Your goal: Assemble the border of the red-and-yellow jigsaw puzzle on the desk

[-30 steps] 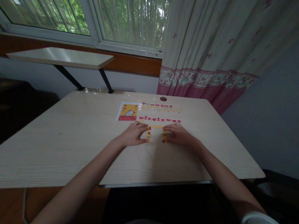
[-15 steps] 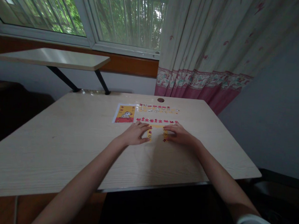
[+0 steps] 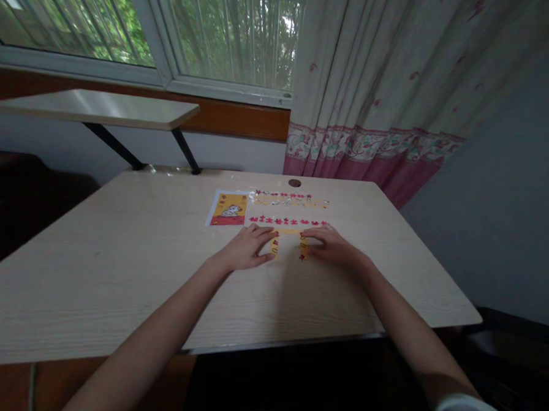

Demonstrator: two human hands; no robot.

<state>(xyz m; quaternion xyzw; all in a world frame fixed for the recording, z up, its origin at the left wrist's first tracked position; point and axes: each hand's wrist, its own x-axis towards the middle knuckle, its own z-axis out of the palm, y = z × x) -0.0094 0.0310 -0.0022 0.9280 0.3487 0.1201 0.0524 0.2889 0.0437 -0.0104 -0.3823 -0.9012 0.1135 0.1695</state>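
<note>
On the pale wooden table, my left hand and my right hand lie side by side, fingers flat and pressing on a partly built yellow jigsaw frame. The left fingertips touch its left column of pieces; the right fingertips touch its right column. Just beyond the hands runs a row of red loose pieces. Farther back lies a row of yellow and white pieces. A small reference picture card, yellow and red with a white figure, lies to the left of those rows.
A round cable hole sits at the table's far edge. A second tabletop on black legs stands behind at the left under the window. A flowered curtain hangs at the back right. The table's front edge is near my body.
Both hands stay on the jigsaw frame with hardly any movement. The view has shifted slightly as my head moved.
</note>
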